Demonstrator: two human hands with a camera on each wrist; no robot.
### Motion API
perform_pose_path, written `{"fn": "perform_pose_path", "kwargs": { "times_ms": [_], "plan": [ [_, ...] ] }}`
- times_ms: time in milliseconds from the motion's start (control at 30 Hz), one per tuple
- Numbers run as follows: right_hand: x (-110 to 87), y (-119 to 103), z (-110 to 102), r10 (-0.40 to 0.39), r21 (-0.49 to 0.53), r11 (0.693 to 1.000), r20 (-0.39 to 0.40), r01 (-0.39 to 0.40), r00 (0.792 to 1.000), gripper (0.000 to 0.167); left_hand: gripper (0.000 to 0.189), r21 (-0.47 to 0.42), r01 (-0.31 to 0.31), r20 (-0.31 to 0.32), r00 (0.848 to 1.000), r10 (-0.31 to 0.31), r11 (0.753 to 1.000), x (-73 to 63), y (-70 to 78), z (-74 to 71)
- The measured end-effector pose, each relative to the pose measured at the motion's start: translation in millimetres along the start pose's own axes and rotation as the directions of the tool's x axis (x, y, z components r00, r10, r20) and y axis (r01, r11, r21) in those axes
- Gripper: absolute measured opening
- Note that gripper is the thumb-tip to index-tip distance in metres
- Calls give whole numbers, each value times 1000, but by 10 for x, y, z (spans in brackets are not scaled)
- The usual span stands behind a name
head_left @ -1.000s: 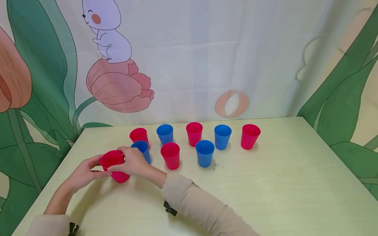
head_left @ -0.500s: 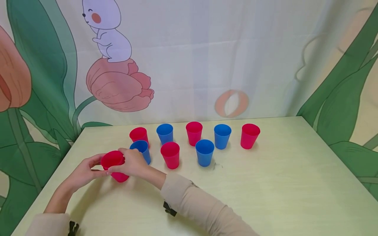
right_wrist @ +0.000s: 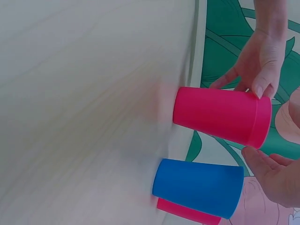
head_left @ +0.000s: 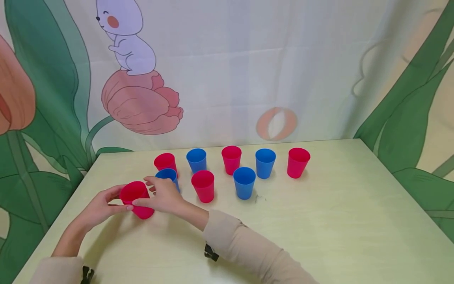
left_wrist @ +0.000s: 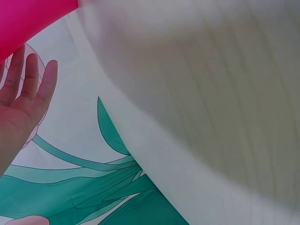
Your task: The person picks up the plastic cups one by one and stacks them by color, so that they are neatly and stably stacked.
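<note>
Two nested red cups [head_left: 143,213] stand at the left of the table, a band near the rim [right_wrist: 260,123] showing in the right wrist view. My left hand [head_left: 101,208] grips them near the rim from the left, thumb in front and fingers behind. On the other side my right hand [head_left: 164,196] has its fingers loosely spread, the thumb right at the rim and the fingertips apart from it. Behind the right hand stands a blue cup [head_left: 172,174], partly hidden. In the left wrist view, left fingers [left_wrist: 29,77] extend beneath the red cup's side.
Beside the blue cup are a red cup [head_left: 203,187] and another blue cup [head_left: 244,184]. A back row alternates red [head_left: 165,161], blue [head_left: 196,161], red [head_left: 231,161], blue [head_left: 265,164] and red [head_left: 298,163]. A printed curtain [head_left: 213,79] hangs behind the table [head_left: 319,232].
My right fingers have let go of the red cups' rim and shifted slightly right. My left hand keeps its grip, and the cups stay in place.
</note>
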State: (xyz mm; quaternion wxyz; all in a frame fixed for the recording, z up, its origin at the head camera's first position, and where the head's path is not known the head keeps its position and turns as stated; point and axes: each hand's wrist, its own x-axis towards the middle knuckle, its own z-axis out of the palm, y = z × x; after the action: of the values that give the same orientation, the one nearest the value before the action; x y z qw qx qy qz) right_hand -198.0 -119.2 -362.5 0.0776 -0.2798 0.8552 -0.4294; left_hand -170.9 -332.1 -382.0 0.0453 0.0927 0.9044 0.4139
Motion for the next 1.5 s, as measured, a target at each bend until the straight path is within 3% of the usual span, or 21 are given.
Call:
{"fn": "perform_pose_path", "kwargs": {
  "times_ms": [367, 833, 1233, 1500],
  "plan": [
    [-140, 57, -127, -67, 85, 994, 0, 67, 998, 64, 67, 6, 19, -4, 1000, -19, 1000, -14, 2, 8],
    [-324, 90, -289, -102, 123, 987, -1, 101, 995, 62, 62, 9, -11, -18, 1000, 11, 1000, -27, -21, 23],
    [-524, 167, -498, -170, 193, 964, -68, 180, 983, 59, 64, -5, -3, -13, 1000, 3, 1000, -24, 2, 21],
    [-643, 292, -682, -107, 188, 973, -127, 130, 986, 59, 65, -15, -1, -17, 1000, 1, 1000, -28, 1, 28]
  ]
}}
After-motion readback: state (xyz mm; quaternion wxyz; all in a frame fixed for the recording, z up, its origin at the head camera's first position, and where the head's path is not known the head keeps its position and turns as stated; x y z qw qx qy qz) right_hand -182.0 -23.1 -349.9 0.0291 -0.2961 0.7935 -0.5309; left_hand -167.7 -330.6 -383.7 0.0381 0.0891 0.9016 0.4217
